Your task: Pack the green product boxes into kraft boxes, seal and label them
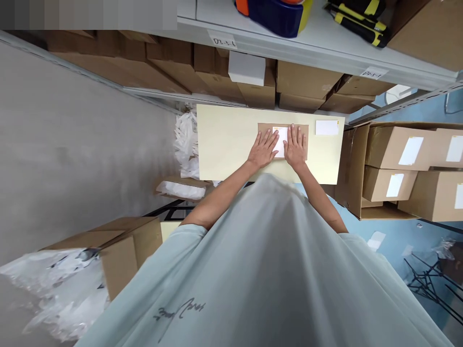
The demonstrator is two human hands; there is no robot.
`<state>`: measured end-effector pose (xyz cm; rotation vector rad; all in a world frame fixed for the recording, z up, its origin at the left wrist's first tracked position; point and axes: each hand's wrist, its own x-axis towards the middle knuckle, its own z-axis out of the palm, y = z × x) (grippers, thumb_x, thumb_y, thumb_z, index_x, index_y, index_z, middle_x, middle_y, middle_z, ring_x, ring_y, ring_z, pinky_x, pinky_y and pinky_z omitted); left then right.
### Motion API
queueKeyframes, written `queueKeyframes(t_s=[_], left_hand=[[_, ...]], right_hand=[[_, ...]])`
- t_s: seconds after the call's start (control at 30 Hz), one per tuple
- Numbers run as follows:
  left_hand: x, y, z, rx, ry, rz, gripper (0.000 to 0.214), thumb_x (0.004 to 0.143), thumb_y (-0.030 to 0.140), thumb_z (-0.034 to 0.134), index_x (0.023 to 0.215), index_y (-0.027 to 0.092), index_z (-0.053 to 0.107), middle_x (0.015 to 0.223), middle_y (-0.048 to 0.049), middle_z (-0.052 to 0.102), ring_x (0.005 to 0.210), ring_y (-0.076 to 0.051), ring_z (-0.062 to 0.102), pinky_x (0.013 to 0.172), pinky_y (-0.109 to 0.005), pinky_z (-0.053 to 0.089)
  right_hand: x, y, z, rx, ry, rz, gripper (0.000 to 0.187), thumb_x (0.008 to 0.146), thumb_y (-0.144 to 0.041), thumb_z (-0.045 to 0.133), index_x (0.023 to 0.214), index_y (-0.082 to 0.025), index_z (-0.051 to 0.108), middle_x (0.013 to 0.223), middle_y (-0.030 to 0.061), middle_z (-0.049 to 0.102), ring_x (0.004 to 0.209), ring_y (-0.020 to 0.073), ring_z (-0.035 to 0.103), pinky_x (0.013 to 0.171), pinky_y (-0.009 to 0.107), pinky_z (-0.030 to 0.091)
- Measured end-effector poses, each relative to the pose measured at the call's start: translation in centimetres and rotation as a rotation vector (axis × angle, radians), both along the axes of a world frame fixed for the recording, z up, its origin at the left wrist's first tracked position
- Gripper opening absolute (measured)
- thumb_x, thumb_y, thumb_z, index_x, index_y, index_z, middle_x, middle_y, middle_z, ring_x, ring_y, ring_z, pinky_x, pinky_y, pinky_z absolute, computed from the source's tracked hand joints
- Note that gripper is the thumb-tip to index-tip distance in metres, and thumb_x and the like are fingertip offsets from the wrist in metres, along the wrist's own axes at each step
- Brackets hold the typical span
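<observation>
A small brown cardboard box [265, 127] lies on the pale yellow tabletop [227, 144], with a white label [280, 140] on its upper face. My left hand [264, 149] rests flat on the box's left part, fingers spread over the label's left edge. On the right part lies my right hand [295, 147], its fingers stretched out and the thumb at the label's right edge. Neither hand grips anything. To the right of the box, a separate white label sheet [326, 127] lies on the tabletop.
Above the table, a grey shelf [307, 55] bears a blue tape dispenser [273, 17] and yellow-black utility knives [358, 24]. Cardboard boxes [307, 79] fill the lower shelf. At right, a large carton [352, 168] holds several labelled boxes. Plastic bags [186, 140] hang at the table's left end.
</observation>
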<state>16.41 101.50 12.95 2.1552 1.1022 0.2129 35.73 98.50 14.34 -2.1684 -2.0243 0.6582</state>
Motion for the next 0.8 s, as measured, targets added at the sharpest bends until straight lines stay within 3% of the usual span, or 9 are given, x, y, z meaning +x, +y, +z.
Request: queueKeyframes(t_s=[0.2, 0.27, 0.4, 0.47, 0.53, 0.6, 0.67, 0.73, 0.8], left_hand=[[2.8, -1.3, 0.1, -0.003, 0.008, 0.218, 0.079, 0.115, 0.052, 0.025, 0.181, 0.010, 0.029, 0.190, -0.0160, 0.021, 0.180, -0.033, 0.011, 0.146, -0.060, -0.004], [3.0, -1.4, 0.2, -0.002, 0.004, 0.225, 0.078, 0.114, 0.051, 0.028, 0.181, 0.010, 0.030, 0.190, -0.0166, 0.022, 0.180, -0.033, 0.009, 0.146, -0.061, -0.004], [-0.6, -1.7, 0.8, 0.018, 0.008, 0.162, 0.076, 0.114, 0.053, 0.033, 0.179, 0.014, 0.038, 0.190, -0.0154, 0.024, 0.180, -0.034, 0.006, 0.145, -0.063, -0.007], [-3.4, -2.4, 0.8, -0.005, 0.024, 0.206, 0.076, 0.114, 0.058, 0.035, 0.178, 0.017, 0.040, 0.191, -0.0157, 0.020, 0.180, -0.035, 0.001, 0.144, -0.067, -0.005], [-5.6, -3.5, 0.6, -0.120, 0.048, 0.314, 0.085, 0.112, 0.065, 0.041, 0.180, 0.016, 0.033, 0.191, -0.0190, 0.015, 0.180, -0.038, -0.001, 0.143, -0.069, 0.003], [-6.7, -4.6, 0.0, -0.327, 0.042, 0.412, 0.097, 0.107, 0.071, 0.051, 0.182, 0.014, 0.025, 0.190, -0.0225, 0.017, 0.180, -0.038, 0.008, 0.143, -0.064, 0.016], [-6.5, -5.4, -0.6, -0.499, -0.029, 0.438, 0.104, 0.102, 0.067, 0.065, 0.182, 0.015, 0.024, 0.188, -0.0223, 0.027, 0.176, -0.035, 0.027, 0.142, -0.052, 0.030], [-5.8, -5.7, -0.9, -0.559, -0.125, 0.432, 0.102, 0.095, 0.055, 0.076, 0.179, 0.017, 0.033, 0.182, -0.0181, 0.043, 0.167, -0.031, 0.047, 0.136, -0.044, 0.041], [-5.2, -5.5, -0.7, -0.547, -0.169, 0.453, 0.093, 0.091, 0.044, 0.080, 0.173, 0.019, 0.044, 0.172, -0.0129, 0.059, 0.156, -0.029, 0.060, 0.130, -0.042, 0.049]], right_hand=[[-0.8, -3.1, -0.1, 0.016, 0.025, -0.031, 0.069, 0.119, -0.044, 0.021, 0.181, -0.015, 0.032, 0.191, 0.0147, 0.025, 0.180, 0.0294, 0.011, 0.144, 0.065, 0.009], [-0.2, -4.3, -0.2, 0.010, 0.012, -0.048, 0.068, 0.119, -0.044, 0.023, 0.181, -0.018, 0.035, 0.191, 0.0147, 0.023, 0.180, 0.0304, 0.009, 0.143, 0.067, 0.009], [3.0, -7.1, -0.7, 0.036, 0.020, -0.233, 0.071, 0.118, -0.049, 0.022, 0.180, -0.017, 0.035, 0.192, 0.0191, 0.015, 0.180, 0.0349, 0.006, 0.140, 0.075, 0.012], [5.0, -8.6, -1.3, 0.033, 0.083, -0.379, 0.075, 0.117, -0.052, 0.020, 0.181, -0.014, 0.029, 0.191, 0.0221, 0.016, 0.180, 0.0354, 0.009, 0.138, 0.076, 0.018], [6.5, -9.9, -2.1, -0.014, 0.194, -0.483, 0.076, 0.116, -0.049, 0.018, 0.182, -0.012, 0.023, 0.190, 0.0226, 0.022, 0.179, 0.0320, 0.017, 0.139, 0.069, 0.025], [6.9, -10.6, -2.8, -0.093, 0.302, -0.516, 0.075, 0.114, -0.041, 0.022, 0.181, -0.009, 0.024, 0.187, 0.0231, 0.031, 0.177, 0.0278, 0.028, 0.140, 0.059, 0.031], [6.3, -10.7, -3.4, -0.153, 0.386, -0.508, 0.075, 0.110, -0.036, 0.033, 0.179, -0.007, 0.029, 0.182, 0.0241, 0.041, 0.171, 0.0259, 0.041, 0.137, 0.052, 0.038], [5.1, -10.2, -3.6, -0.130, 0.432, -0.472, 0.075, 0.106, -0.035, 0.042, 0.176, -0.010, 0.034, 0.175, 0.0229, 0.053, 0.161, 0.0257, 0.054, 0.132, 0.050, 0.045], [4.0, -9.8, -3.2, -0.008, 0.418, -0.388, 0.072, 0.107, -0.038, 0.044, 0.175, -0.015, 0.038, 0.165, 0.0200, 0.064, 0.150, 0.0264, 0.063, 0.125, 0.051, 0.051]])
